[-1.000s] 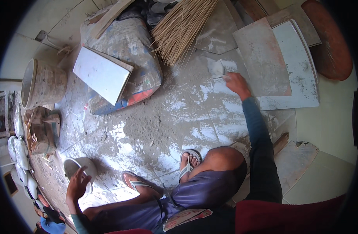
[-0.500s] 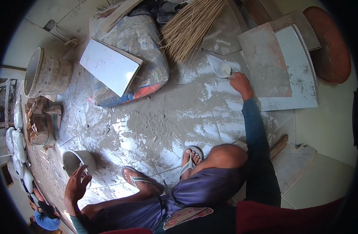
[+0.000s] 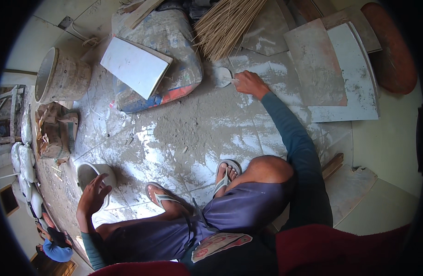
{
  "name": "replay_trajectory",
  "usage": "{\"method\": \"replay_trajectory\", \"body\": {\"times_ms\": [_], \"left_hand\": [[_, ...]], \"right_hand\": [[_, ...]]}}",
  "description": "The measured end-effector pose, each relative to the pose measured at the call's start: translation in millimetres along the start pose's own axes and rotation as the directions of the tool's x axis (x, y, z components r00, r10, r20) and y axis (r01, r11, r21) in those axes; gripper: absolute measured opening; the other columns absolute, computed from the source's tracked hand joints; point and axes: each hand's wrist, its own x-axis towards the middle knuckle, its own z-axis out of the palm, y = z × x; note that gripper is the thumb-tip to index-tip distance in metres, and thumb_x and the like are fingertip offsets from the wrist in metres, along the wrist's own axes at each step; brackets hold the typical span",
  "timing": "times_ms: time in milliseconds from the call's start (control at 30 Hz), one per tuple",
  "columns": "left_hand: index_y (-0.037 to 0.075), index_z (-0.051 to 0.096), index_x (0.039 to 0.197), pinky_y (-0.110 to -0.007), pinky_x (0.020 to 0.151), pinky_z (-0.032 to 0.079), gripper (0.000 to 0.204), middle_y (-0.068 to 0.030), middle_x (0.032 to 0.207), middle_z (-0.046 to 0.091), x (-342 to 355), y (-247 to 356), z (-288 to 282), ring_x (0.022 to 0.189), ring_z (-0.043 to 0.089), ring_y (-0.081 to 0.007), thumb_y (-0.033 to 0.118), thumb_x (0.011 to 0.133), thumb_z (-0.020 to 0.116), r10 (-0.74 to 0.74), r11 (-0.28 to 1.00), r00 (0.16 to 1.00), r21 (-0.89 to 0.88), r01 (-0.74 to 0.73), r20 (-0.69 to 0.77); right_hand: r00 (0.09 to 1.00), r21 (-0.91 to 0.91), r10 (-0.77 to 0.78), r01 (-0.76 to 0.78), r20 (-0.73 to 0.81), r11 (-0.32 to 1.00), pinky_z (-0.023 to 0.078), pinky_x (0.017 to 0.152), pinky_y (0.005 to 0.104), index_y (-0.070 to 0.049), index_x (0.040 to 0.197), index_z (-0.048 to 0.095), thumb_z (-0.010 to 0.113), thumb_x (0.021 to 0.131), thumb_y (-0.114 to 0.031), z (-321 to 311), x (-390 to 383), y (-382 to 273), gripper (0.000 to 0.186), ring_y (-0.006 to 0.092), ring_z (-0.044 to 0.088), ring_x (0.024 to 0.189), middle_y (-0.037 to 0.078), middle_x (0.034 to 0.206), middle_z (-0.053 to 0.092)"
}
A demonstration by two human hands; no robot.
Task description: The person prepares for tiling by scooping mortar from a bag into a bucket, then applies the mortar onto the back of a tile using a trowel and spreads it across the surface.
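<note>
In the head view, the sack (image 3: 181, 62) lies on its side on the dusty floor (image 3: 174, 131), and a white tile (image 3: 131, 64) rests on top of it. Just to the right of the sack, the right hand (image 3: 252, 84) has its fingers pinching the handle end of a trowel (image 3: 222, 77), whose pale blade points toward the sack without touching it; whether the blade rests on the floor cannot be told. On the sack's near left side, well apart from it, the left hand (image 3: 93, 198) hangs with fingers spread and gently curled, holding nothing. It overlaps the small bucket (image 3: 109, 172), and whether it touches the rim cannot be made out. A broom (image 3: 227, 28) of thin sticks lies beyond the trowel, up and to the right of the sack. Farther right of the sack, a grey sheet (image 3: 315, 69) overlaps a white sheet (image 3: 362, 89), with a reddish basin (image 3: 393, 55) past them. Left of the sack are the big bucket (image 3: 71, 78), tipped toward the left, and, nearer the person, a crumpled bag (image 3: 57, 135)
</note>
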Motion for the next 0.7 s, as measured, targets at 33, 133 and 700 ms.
{"method": "replay_trajectory", "body": {"times_ms": [33,133,700], "left_hand": [[0.003,0.050,0.125,-0.040,0.080,0.049,0.045,-0.0199,0.098,0.064,-0.5,0.4,0.8,0.091,0.064,-0.0328,0.021,0.085,0.063,-0.003,1.000,1.000,0.001,0.003,0.004],[0.001,0.052,0.122,-0.039,0.080,0.047,0.043,-0.0209,0.099,0.062,-3.9,-1.2,1.0,0.089,0.062,-0.0339,0.018,0.085,0.062,-0.028,0.999,1.000,-0.017,0.028,-0.001],[0.005,0.051,0.125,-0.039,0.078,0.047,0.043,-0.0198,0.094,0.063,25.1,23.6,-7.3,0.086,0.062,-0.0339,0.018,0.086,0.061,0.058,0.997,0.997,0.040,-0.060,0.050]], "right_hand": [[1.000,0.032,0.002,-0.002,-0.004,0.999,0.050,0.080,0.0448,-0.008,0.097,0.065,0.062,0.074,-0.027,4.4,-12.7,-1.6,0.030,0.0375,0.061,0.088,0.019,0.095,0.064],[0.994,0.037,0.048,-0.052,0.098,0.998,0.050,0.076,0.0466,-0.008,0.097,0.065,0.061,0.076,-0.026,-3.0,-45.4,-34.2,0.028,0.0387,0.062,0.085,0.020,0.088,0.064],[0.922,-0.012,0.278,-0.286,0.269,0.958,0.050,0.075,0.0482,-0.006,0.090,0.065,0.059,0.078,-0.022,-18.3,-90.2,-63.9,0.021,0.0393,0.062,0.085,0.020,0.087,0.065]]}}
